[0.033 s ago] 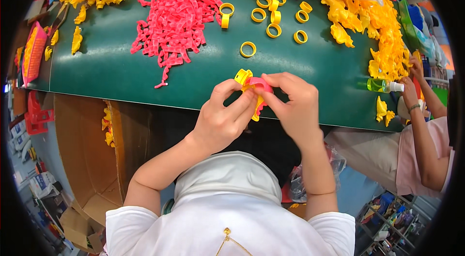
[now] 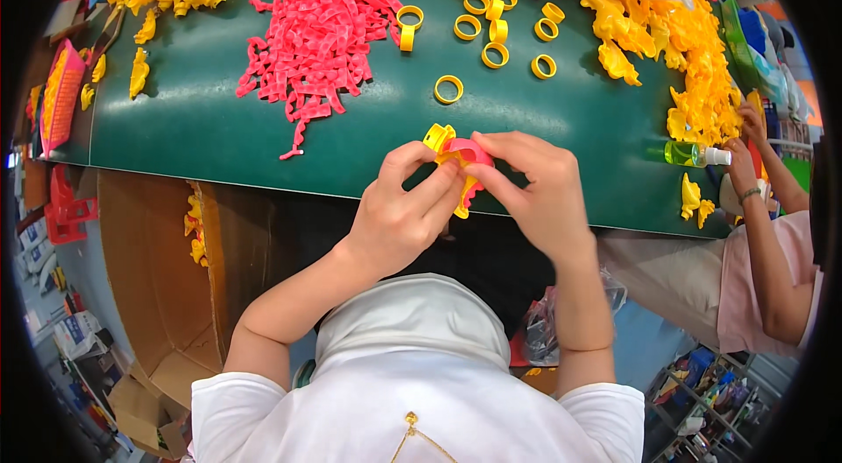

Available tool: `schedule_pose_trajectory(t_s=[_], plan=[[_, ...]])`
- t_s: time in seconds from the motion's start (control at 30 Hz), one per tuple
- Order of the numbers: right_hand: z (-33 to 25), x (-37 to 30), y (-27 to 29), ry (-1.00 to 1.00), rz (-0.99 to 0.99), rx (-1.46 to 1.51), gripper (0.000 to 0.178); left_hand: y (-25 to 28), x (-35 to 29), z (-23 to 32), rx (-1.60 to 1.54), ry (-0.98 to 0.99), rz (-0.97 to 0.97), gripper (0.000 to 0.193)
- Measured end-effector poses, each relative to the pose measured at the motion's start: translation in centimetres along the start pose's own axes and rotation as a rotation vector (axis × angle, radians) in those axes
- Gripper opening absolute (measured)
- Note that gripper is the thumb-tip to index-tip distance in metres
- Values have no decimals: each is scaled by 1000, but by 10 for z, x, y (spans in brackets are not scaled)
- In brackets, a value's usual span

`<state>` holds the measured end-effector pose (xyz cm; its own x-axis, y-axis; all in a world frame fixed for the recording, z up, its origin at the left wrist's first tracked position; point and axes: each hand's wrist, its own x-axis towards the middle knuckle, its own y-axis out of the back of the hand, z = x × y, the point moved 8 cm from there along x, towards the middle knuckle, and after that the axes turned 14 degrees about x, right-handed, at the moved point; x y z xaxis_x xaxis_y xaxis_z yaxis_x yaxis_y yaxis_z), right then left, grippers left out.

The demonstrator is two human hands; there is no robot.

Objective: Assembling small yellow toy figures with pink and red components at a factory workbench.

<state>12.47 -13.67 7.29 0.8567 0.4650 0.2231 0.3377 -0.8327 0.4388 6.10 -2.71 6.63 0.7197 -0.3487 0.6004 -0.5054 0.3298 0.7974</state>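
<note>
Left grip (image 2: 399,209): we pinch the yellow part (image 2: 438,137) at the frame's centre.
Right grip (image 2: 539,191): closed on the pink piece (image 2: 469,149) against it.
Yellow rings (image 2: 498,32): loose on our green surface (image 2: 368,147), upper centre.
Pink pile (image 2: 316,42): upper left of centre.

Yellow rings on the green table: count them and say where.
13 visible: two yellow rings beside the pink pile, seven rings clustered mid-table, three rings right of those, one ring alone beyond the held yellow piece. Others may be hidden.
</note>
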Motion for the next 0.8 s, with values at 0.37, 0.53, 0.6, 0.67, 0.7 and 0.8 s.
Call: schedule_pose_trajectory(t_s=[0.37,0.53,0.6,0.67,0.7,0.8], plan=[[7,-9,6,10,-45,13,24,-2,3,2,-25,-59,19,27],[13,-17,9,7,91,123,28,-1,1,3,-41,-110,27,36],[14,-17,14,5,45,210,27,15,-4,-8,-386,68,170,63],[-1,-18,23,65,-13,190,27,16,-7,-28,-644,322,-75,91],[-14,-19,25,122,-84,174,27,-1,-4,-27,-1068,528,-270,87],[-40,-20,15,221,-255,165,28,-42,-24,16,-1808,674,-1028,76]])
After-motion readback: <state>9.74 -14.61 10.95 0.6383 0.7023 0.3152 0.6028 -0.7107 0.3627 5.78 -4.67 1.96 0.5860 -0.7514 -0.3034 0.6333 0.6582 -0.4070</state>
